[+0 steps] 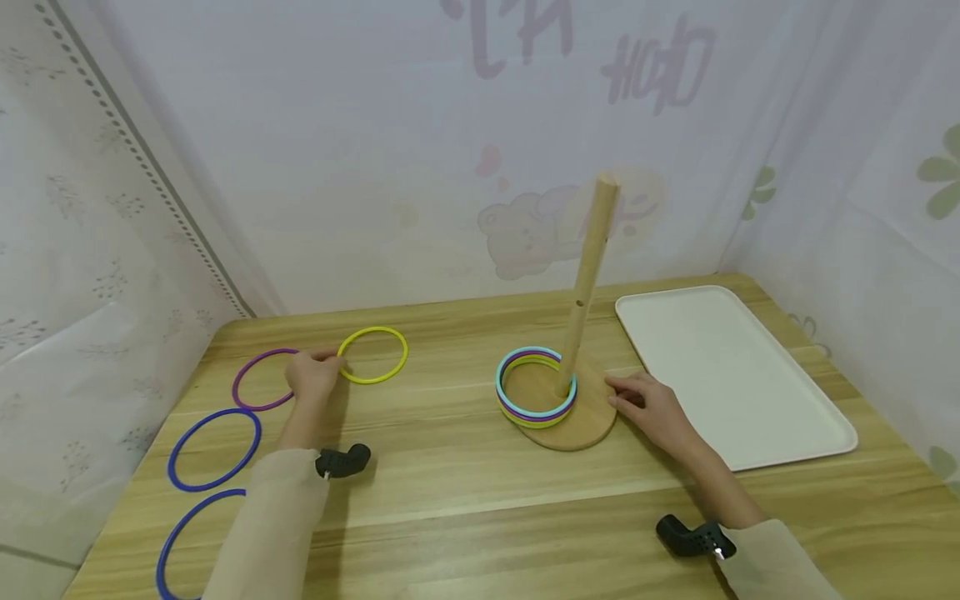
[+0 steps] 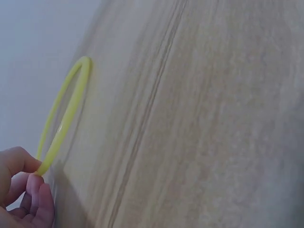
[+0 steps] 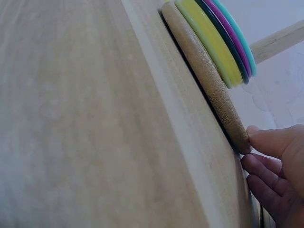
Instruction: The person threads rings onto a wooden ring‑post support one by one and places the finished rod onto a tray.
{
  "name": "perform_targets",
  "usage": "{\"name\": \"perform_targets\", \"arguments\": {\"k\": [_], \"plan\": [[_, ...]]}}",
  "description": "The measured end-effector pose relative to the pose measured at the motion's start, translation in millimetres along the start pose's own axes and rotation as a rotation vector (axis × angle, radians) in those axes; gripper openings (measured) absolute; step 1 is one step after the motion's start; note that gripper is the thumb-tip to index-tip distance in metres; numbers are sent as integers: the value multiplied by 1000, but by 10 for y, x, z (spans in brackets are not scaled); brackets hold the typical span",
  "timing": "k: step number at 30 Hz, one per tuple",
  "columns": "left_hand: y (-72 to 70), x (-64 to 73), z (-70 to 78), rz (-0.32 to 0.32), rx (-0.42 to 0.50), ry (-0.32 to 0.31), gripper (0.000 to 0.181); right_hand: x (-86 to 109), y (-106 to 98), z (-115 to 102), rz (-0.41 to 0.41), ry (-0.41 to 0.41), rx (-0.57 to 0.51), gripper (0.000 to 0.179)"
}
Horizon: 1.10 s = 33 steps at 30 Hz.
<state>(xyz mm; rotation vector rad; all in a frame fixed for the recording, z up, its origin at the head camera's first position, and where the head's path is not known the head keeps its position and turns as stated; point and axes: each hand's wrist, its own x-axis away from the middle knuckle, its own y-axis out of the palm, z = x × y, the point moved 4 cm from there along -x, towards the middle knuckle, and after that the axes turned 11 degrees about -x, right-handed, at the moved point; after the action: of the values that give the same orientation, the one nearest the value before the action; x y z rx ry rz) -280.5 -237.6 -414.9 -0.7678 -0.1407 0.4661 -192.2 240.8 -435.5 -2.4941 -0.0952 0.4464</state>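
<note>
In the head view, my left hand (image 1: 311, 377) is over the left part of the table. Its thumb and fingers pinch the near-left edge of a yellow ring (image 1: 367, 382); in the left wrist view that ring (image 2: 71, 111) is tilted, its far side near the tabletop. My right hand (image 1: 654, 408) grips the right rim of a round wooden base (image 1: 596, 408), thumb on the edge and fingers curled beneath the thumb. A wooden post (image 1: 588, 275) rises from this base. Several rings lie stacked around its foot, a light blue ring (image 1: 536, 415) on top, purple, dark and yellow below.
A purple ring (image 1: 258, 407) lies left of my left hand, partly hidden by it. Nearer me are a blue ring (image 1: 213, 414) and another blue ring (image 1: 161, 554), the latter partly covered by my sleeve. A white tray (image 1: 727, 367) sits at the right, beyond my right hand.
</note>
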Motion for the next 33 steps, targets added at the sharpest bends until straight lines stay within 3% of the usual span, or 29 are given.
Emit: {"name": "perform_targets", "arguments": {"k": [6,12,18,24,33], "plan": [[4,-1,-43,-98,226,-109,32,-2,-14,-25,12,-25,-4,30],[-26,114,120,-254,385,-157,39,15,-17,-22,9,-24,-12,30],[-103,229,420,-346,415,-63,42,20,-19,-15,6,-13,-5,31],[-249,355,881,-360,528,32,40,20,-11,-5,7,-6,-2,31],[-556,635,1620,-332,703,229,40,15,-6,-3,1,1,-5,31]]}}
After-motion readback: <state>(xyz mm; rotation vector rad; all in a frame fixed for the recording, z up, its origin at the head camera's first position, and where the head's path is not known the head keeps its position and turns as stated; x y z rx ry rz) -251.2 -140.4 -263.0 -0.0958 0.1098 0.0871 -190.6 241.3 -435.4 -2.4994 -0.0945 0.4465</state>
